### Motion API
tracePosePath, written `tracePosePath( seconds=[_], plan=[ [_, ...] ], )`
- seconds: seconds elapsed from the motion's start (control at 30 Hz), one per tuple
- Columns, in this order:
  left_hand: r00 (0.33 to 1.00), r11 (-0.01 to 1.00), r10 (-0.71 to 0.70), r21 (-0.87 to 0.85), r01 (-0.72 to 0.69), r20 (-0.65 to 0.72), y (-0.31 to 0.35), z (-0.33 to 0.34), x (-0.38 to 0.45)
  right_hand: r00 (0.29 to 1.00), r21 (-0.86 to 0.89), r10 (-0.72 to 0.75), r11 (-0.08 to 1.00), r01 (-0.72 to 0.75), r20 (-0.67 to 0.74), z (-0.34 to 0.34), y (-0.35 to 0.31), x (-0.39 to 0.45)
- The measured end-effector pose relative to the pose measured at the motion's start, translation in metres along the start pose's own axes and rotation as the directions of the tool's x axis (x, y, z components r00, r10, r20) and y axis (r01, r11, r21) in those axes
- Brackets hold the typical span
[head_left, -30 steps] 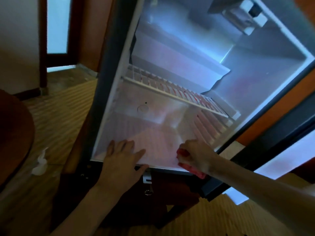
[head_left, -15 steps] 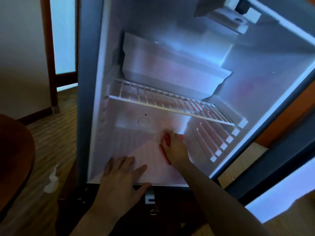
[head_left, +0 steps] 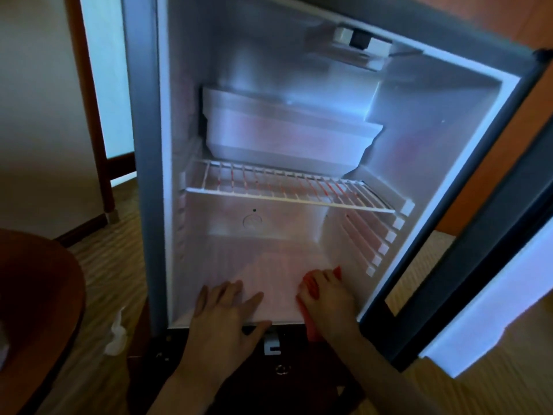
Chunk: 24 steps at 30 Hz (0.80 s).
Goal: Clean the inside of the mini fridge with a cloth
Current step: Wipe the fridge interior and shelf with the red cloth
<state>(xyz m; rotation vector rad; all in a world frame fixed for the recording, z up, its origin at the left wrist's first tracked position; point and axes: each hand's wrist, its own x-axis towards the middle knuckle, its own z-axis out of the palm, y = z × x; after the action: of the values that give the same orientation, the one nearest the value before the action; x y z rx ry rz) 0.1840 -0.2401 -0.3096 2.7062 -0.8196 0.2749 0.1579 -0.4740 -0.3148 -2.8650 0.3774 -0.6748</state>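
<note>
Mini fridge (head_left: 143,145) wide open, red cloth (head_left: 309,284) down on the floor of it, front right corner, pinned under the right hand (head_left: 327,298). Fingers (head_left: 324,275) bent down over the cloth and pressing it flat onto the ribbed white floor, knuckles up, bits of red poking out past the fingertips and hanging over the front lip by the wrist. Can't quite tell whether that counts as gripping or just pushing down on it. Left hand (head_left: 227,319) parked just beside it, palm down, fingers straight and a little spread, resting on the front edge of the same floor, thumb hooked out along the lip, holding nothing. Small gap between the two hands, not touching. Further in, round drain mark on the back wall, then a white wire shelf (head_left: 284,187) across the middle, sitting level. Above that, a white freezer box (head_left: 287,136) at the back, and a thermostat unit (head_left: 359,43) up on the ceiling, right side. Row of shelf slots down the right wall. Fridge door (head_left: 478,265) swung out to the right. Outside, crumpled white tissue (head_left: 116,333) on the wood-pattern floor to the left, near the edge of a dark round table (head_left: 39,295).
</note>
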Motion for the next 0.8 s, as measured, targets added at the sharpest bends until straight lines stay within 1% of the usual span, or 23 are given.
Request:
tracePosePath(
  seconds=[0.03,0.07,0.13,0.2,0.3,0.37,0.43,0.5,0.57,0.63,0.7,0.8],
  plan=[
    [1.0,1.0,0.006,0.006,-0.006,0.004,-0.001,0.002,0.0,0.997,0.061,0.076,0.995,-0.076,0.011,0.004,-0.003,0.015],
    [1.0,1.0,0.013,0.008,-0.013,0.011,-0.002,0.003,0.001,0.995,0.062,0.093,0.994,-0.095,0.032,0.009,-0.004,0.03],
    [0.999,1.0,0.017,0.003,-0.017,0.029,-0.003,0.002,0.004,0.994,0.034,0.094,0.995,-0.096,0.052,0.021,-0.003,0.061],
    [1.0,0.999,0.023,0.027,-0.023,0.007,-0.005,0.004,0.008,0.992,0.026,0.102,0.994,-0.104,0.076,0.028,-0.003,0.085],
    [0.999,0.998,0.051,0.033,-0.05,-0.009,-0.006,0.004,0.011,0.993,0.008,0.091,0.996,-0.091,0.075,0.029,-0.006,0.095],
    [0.999,0.999,0.037,-0.003,-0.037,0.004,-0.008,0.004,0.012,0.999,0.02,0.023,1.0,-0.024,0.039,0.025,-0.007,0.085],
    [1.0,1.0,0.019,-0.021,-0.018,0.024,-0.01,0.008,0.011,0.997,0.002,-0.046,0.999,0.046,0.058,0.016,-0.008,0.064],
    [1.0,0.999,0.013,-0.042,-0.012,0.023,-0.009,0.007,0.011,0.996,0.03,-0.041,0.999,0.039,0.078,0.007,-0.008,0.04],
    [1.0,0.999,0.001,-0.041,0.0,0.031,-0.006,0.004,0.013,0.996,0.132,-0.004,0.991,-0.008,0.084,-0.002,-0.01,0.016],
    [0.999,1.0,-0.008,-0.004,0.008,0.051,-0.005,0.003,0.012,0.996,0.203,-0.012,0.979,-0.005,0.084,-0.006,-0.012,-0.003],
    [0.998,1.0,-0.014,-0.008,0.014,0.056,-0.005,0.004,0.011,0.996,0.198,-0.034,0.98,0.018,0.078,-0.007,-0.013,-0.012],
    [0.999,1.0,-0.007,-0.024,0.008,0.04,-0.007,0.007,0.013,0.997,0.166,0.009,0.986,-0.023,0.082,-0.002,-0.013,-0.002]
  ],
)
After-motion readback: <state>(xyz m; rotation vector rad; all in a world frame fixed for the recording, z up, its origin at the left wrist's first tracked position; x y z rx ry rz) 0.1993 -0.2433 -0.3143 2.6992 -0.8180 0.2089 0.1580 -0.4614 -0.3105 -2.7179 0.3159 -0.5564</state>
